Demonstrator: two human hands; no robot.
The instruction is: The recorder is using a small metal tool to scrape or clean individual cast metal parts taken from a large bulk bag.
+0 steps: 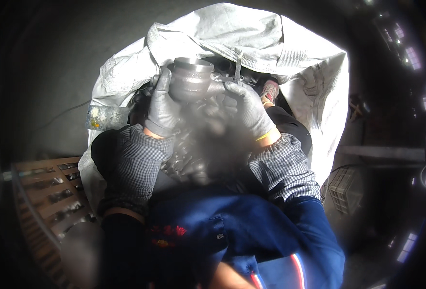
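A grey pipe fitting [190, 82] with a wide round collar at its top and a short side branch is held up over the sack. My left hand [163, 110], in a grey glove, grips its left side with the thumb pointing up. In a matching glove, my right hand [252, 108] is closed beside the branch, its thumb at the branch's end. A narrow blade-like tool [238, 66] sticks upward from the right hand; its handle is hidden. Below the hands lie many grey fittings [191, 161], partly lost behind a dark blur.
A large white woven sack [314, 62] surrounds the work, its rim folded outward. A stained grey can-like object [108, 118] is at the left. Brown slatted crate [44, 192] stands lower left, and a mesh crate [344, 190] lower right. A shoe [269, 91] shows beside the right hand.
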